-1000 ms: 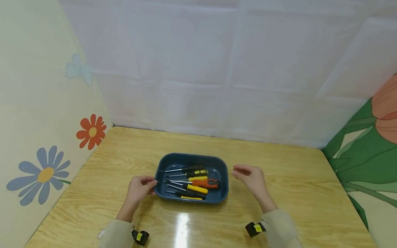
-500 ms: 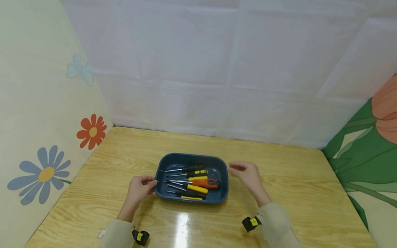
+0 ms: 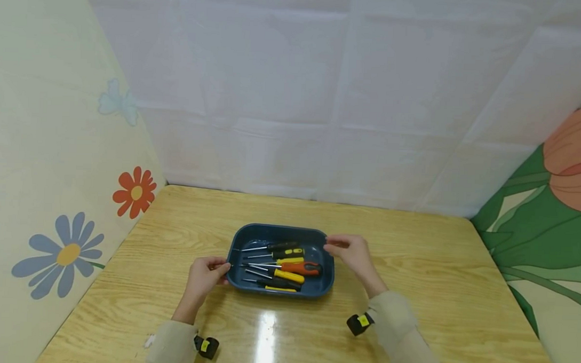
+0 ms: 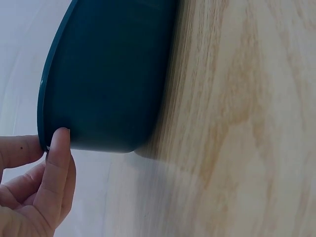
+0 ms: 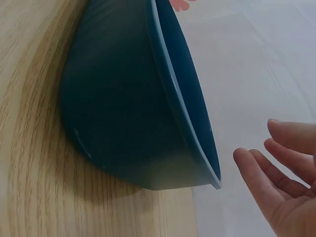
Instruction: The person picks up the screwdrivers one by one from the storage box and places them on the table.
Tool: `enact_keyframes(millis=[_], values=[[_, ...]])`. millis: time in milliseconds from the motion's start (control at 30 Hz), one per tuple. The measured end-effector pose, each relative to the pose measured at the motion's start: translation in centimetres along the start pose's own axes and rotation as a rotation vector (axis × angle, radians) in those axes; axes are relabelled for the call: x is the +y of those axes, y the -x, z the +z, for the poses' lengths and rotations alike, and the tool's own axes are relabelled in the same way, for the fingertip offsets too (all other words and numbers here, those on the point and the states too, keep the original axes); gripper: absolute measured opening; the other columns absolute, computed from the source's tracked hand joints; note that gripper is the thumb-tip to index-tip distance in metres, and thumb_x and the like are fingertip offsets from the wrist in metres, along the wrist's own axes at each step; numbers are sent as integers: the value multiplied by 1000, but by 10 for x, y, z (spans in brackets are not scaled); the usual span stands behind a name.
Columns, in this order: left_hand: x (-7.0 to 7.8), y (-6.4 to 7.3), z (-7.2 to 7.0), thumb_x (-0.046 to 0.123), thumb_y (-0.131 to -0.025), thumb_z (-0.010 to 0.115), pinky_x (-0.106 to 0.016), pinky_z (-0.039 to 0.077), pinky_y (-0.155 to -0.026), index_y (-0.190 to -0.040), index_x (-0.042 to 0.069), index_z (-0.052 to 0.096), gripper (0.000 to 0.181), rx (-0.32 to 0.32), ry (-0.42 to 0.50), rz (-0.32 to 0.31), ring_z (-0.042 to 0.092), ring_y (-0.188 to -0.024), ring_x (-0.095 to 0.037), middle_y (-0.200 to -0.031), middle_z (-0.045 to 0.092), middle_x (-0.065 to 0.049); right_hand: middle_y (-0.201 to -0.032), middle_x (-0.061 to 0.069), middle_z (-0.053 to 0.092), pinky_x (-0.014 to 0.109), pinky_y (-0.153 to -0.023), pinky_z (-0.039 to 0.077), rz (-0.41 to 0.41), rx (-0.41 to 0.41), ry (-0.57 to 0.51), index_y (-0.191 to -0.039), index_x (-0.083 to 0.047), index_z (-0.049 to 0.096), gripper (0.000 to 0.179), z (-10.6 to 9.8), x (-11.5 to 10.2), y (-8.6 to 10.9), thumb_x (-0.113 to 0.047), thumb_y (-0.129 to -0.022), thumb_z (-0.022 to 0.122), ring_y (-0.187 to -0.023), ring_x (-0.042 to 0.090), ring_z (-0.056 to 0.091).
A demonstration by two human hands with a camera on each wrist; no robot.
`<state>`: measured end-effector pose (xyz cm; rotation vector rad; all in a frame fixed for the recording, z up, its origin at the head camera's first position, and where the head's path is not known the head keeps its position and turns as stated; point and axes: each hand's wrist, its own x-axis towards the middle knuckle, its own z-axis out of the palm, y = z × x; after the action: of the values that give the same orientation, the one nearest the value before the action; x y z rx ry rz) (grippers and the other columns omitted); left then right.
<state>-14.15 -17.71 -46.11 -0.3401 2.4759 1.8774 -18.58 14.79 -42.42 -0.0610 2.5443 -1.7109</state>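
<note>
Now the left hand (image 3: 204, 277) pinches the left rim of the blue tub (image 4: 108, 74) on the worktop (image 3: 412, 271), tools (image 3: 292, 268) inside, and the right hand (image 3: 352, 252), empty with fingers apart, has come near its right rim, so each end has a hand.

Blue tray (image 3: 264, 234) rests on wood-grain table (image 3: 436, 272), long side crosswise. Left hand (image 3: 202, 277) pinches its left rim, thumb on top. Right hand (image 3: 354, 254) is at the upper right corner, fingertips overlapping the rim; contact not readable from this angle. Inside the tray: several screwdrivers (image 3: 289, 276), handles black or yellow, shafts leftward; a red-orange-handled tool (image 3: 294, 268) lies among them. Black module (image 3: 207, 348) at each wrist. White cloth (image 3: 284, 96) behind; flower-printed panels (image 3: 47, 141) both sides.
</note>
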Motion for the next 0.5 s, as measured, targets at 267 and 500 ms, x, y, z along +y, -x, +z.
enact_keyframes(millis=[267, 500], values=[[-1, -1, 0, -6, -84, 58, -28, 56, -52, -100, -16, 60, 19, 2, -14, -5, 57, -56, -13, -77, 62, -15, -101, 18, 64, 40, -76, 55, 4, -32, 2, -105, 5, 64, 28, 11, -5, -5, -6, -80, 68, -82, 23, 65], [1, 0, 0, -4, -85, 59, -29, 56, -52, -101, -15, 60, 20, -3, -20, -4, 58, -56, -14, -80, 62, -17, -99, 15, 66, 43, -76, 54, 2, -61, 61, -106, 3, 65, 28, 20, -9, -11, -9, -82, 67, -79, 22, 64]])
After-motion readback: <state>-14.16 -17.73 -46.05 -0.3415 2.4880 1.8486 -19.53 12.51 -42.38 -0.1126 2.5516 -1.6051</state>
